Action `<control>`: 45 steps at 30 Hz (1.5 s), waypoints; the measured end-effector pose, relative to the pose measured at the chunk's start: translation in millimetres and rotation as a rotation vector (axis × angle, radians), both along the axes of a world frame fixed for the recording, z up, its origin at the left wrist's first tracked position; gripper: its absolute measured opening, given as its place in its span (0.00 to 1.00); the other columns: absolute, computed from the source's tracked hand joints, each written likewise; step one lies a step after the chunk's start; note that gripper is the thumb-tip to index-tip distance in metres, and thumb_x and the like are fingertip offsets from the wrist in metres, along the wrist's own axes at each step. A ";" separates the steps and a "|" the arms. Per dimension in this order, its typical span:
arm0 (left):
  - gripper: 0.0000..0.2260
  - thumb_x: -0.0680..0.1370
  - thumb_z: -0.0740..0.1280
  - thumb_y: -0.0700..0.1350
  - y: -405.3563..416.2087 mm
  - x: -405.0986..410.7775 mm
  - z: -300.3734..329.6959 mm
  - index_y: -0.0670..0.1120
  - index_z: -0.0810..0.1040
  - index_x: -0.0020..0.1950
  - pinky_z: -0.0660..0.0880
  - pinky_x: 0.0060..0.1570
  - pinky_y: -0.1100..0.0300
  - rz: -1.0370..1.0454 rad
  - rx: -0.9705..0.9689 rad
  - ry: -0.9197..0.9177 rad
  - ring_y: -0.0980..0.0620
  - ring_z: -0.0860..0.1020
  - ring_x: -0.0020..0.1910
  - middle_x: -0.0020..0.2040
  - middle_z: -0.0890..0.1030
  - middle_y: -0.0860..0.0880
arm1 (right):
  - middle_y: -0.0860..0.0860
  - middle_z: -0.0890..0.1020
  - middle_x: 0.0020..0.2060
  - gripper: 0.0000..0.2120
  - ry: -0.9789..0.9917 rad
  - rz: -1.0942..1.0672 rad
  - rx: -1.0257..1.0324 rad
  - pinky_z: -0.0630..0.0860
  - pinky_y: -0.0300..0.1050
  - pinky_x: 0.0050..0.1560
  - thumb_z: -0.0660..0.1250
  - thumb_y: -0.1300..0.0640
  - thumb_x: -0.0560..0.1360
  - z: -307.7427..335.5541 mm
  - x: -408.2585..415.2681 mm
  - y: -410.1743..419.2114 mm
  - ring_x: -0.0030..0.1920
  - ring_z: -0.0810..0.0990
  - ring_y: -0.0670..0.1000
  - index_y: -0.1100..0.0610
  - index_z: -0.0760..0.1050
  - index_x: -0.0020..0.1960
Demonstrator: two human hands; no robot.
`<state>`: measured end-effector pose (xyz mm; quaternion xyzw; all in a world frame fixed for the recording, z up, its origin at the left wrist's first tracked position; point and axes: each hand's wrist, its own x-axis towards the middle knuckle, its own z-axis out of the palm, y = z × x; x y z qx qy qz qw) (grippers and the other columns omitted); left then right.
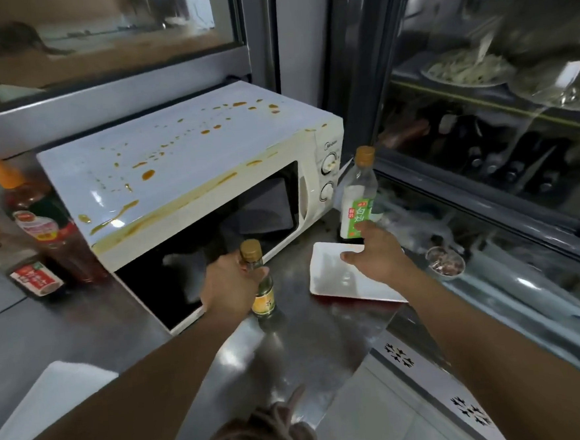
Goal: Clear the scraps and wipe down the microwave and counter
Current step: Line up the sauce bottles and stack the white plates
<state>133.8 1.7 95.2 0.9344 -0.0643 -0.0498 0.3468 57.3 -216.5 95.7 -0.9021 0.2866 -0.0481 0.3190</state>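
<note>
Now left hand (229,280) grips small bottle (260,283); right hand (375,255) touches clear bottle (357,198).

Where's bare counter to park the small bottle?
Free: steel counter nearest the camera, between small bottle and its front edge. Crowded: right of the microwave, with white tray, clear bottle, small bowl.

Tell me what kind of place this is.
Probably a commercial kitchen: a steel counter, a sauce-spattered microwave, and a glass-fronted chiller holding plated food and bottles.
</note>
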 end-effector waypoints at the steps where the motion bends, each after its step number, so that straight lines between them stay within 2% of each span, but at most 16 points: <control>1: 0.09 0.70 0.72 0.53 -7.4 2.6 2.2 0.50 0.80 0.45 0.73 0.40 0.56 -0.008 -0.004 -0.007 0.46 0.79 0.44 0.43 0.81 0.47 | 0.58 0.74 0.63 0.31 -0.015 -0.016 -0.002 0.69 0.42 0.57 0.72 0.54 0.71 0.3 3.2 -8.2 0.63 0.73 0.57 0.61 0.65 0.69; 4: 0.10 0.70 0.72 0.53 -28.6 10.4 7.6 0.49 0.80 0.46 0.77 0.45 0.53 -0.029 -0.002 -0.021 0.44 0.79 0.46 0.44 0.82 0.47 | 0.59 0.77 0.60 0.32 -0.055 -0.057 0.015 0.72 0.45 0.57 0.74 0.55 0.69 -0.8 14.3 -29.3 0.60 0.76 0.57 0.62 0.64 0.68; 7: 0.09 0.70 0.72 0.52 -46.6 18.0 8.5 0.49 0.81 0.45 0.76 0.43 0.55 -0.044 -0.003 -0.044 0.46 0.79 0.44 0.42 0.81 0.48 | 0.58 0.77 0.57 0.31 -0.136 -0.149 0.078 0.74 0.46 0.52 0.75 0.56 0.67 -5.0 26.1 -47.1 0.55 0.77 0.57 0.60 0.65 0.64; 10: 0.08 0.70 0.72 0.52 -60.5 25.6 7.8 0.50 0.80 0.44 0.74 0.41 0.57 -0.050 -0.026 -0.055 0.48 0.79 0.43 0.41 0.81 0.49 | 0.59 0.74 0.61 0.38 -0.189 -0.233 0.144 0.74 0.51 0.57 0.77 0.53 0.66 -9.9 42.4 -62.7 0.60 0.75 0.59 0.59 0.60 0.69; 13: 0.07 0.70 0.73 0.51 -70.3 30.4 8.2 0.50 0.80 0.43 0.76 0.43 0.54 -0.055 -0.054 -0.067 0.48 0.79 0.43 0.40 0.81 0.49 | 0.58 0.68 0.68 0.47 -0.250 -0.272 0.163 0.69 0.49 0.61 0.78 0.50 0.64 -16.1 60.8 -75.5 0.66 0.70 0.58 0.59 0.55 0.73; 16: 0.07 0.70 0.73 0.51 -75.5 32.8 8.5 0.50 0.80 0.43 0.77 0.47 0.51 -0.073 -0.076 -0.078 0.47 0.79 0.44 0.41 0.81 0.49 | 0.55 0.67 0.68 0.49 -0.319 -0.276 0.158 0.67 0.44 0.57 0.79 0.47 0.61 -25.2 76.8 -81.2 0.67 0.68 0.56 0.58 0.56 0.72; 18: 0.06 0.70 0.73 0.50 -77.0 34.3 8.5 0.50 0.80 0.43 0.77 0.48 0.49 -0.086 -0.087 -0.085 0.47 0.79 0.44 0.41 0.82 0.49 | 0.55 0.71 0.66 0.51 -0.354 -0.319 0.159 0.69 0.47 0.55 0.80 0.44 0.58 -30.2 86.3 -81.3 0.65 0.72 0.57 0.57 0.56 0.71; 21: 0.06 0.70 0.73 0.50 -77.4 36.0 8.0 0.50 0.80 0.43 0.77 0.49 0.49 -0.100 -0.090 -0.102 0.48 0.79 0.45 0.41 0.82 0.50 | 0.55 0.76 0.59 0.46 -0.380 -0.416 0.116 0.71 0.48 0.49 0.79 0.41 0.56 -34.7 96.2 -79.6 0.58 0.77 0.58 0.56 0.60 0.65; 24: 0.07 0.70 0.73 0.50 -76.7 36.2 6.4 0.50 0.80 0.45 0.77 0.50 0.49 -0.106 -0.094 -0.107 0.48 0.79 0.46 0.42 0.81 0.50 | 0.55 0.79 0.52 0.37 -0.387 -0.463 0.079 0.71 0.47 0.44 0.78 0.43 0.57 -38.5 101.1 -77.2 0.51 0.79 0.58 0.57 0.65 0.57; 26: 0.07 0.70 0.73 0.50 -75.4 35.3 5.1 0.50 0.80 0.45 0.77 0.50 0.48 -0.104 -0.098 -0.107 0.47 0.79 0.46 0.42 0.81 0.50 | 0.56 0.79 0.51 0.34 -0.397 -0.473 0.061 0.70 0.46 0.42 0.77 0.45 0.60 -40.5 102.2 -75.4 0.50 0.79 0.59 0.58 0.66 0.56; 29: 0.07 0.70 0.73 0.50 -70.7 32.7 4.1 0.49 0.80 0.44 0.77 0.49 0.49 -0.104 -0.101 -0.113 0.47 0.79 0.46 0.41 0.81 0.49 | 0.57 0.79 0.51 0.33 -0.417 -0.470 0.021 0.69 0.46 0.42 0.78 0.46 0.61 -39.7 99.1 -72.9 0.50 0.79 0.59 0.59 0.66 0.57; 31: 0.07 0.70 0.74 0.50 -65.8 30.8 6.0 0.50 0.80 0.43 0.77 0.48 0.49 -0.098 -0.109 -0.118 0.48 0.79 0.45 0.41 0.81 0.50 | 0.58 0.80 0.51 0.33 -0.440 -0.465 0.006 0.73 0.48 0.43 0.78 0.47 0.61 -34.2 94.5 -71.1 0.50 0.80 0.60 0.60 0.67 0.57; 33: 0.07 0.70 0.74 0.50 -60.5 28.5 9.8 0.50 0.80 0.43 0.77 0.48 0.49 -0.097 -0.117 -0.126 0.48 0.79 0.45 0.41 0.81 0.50 | 0.58 0.80 0.51 0.33 -0.453 -0.453 -0.003 0.77 0.51 0.46 0.77 0.47 0.60 -23.2 89.3 -68.9 0.50 0.80 0.60 0.61 0.67 0.56; 37: 0.06 0.70 0.73 0.49 -47.5 19.6 24.5 0.51 0.78 0.40 0.77 0.47 0.51 -0.088 -0.126 -0.151 0.47 0.79 0.45 0.39 0.81 0.50 | 0.57 0.81 0.50 0.34 -0.476 -0.404 -0.025 0.78 0.54 0.48 0.77 0.44 0.59 10.1 76.3 -60.6 0.50 0.80 0.59 0.60 0.68 0.56; 41: 0.07 0.70 0.73 0.50 -28.5 9.4 45.0 0.49 0.80 0.43 0.77 0.48 0.49 -0.097 -0.116 -0.181 0.46 0.79 0.46 0.41 0.81 0.48 | 0.56 0.80 0.51 0.35 -0.464 -0.376 -0.029 0.75 0.50 0.47 0.77 0.41 0.58 44.4 61.3 -41.6 0.52 0.79 0.59 0.59 0.68 0.56; 45: 0.07 0.70 0.72 0.52 -5.9 -4.0 67.5 0.50 0.78 0.41 0.76 0.44 0.53 -0.086 -0.099 -0.222 0.47 0.78 0.44 0.39 0.80 0.49 | 0.55 0.80 0.50 0.35 -0.454 -0.304 -0.038 0.74 0.47 0.45 0.76 0.39 0.59 70.8 45.1 -14.5 0.51 0.79 0.58 0.59 0.68 0.55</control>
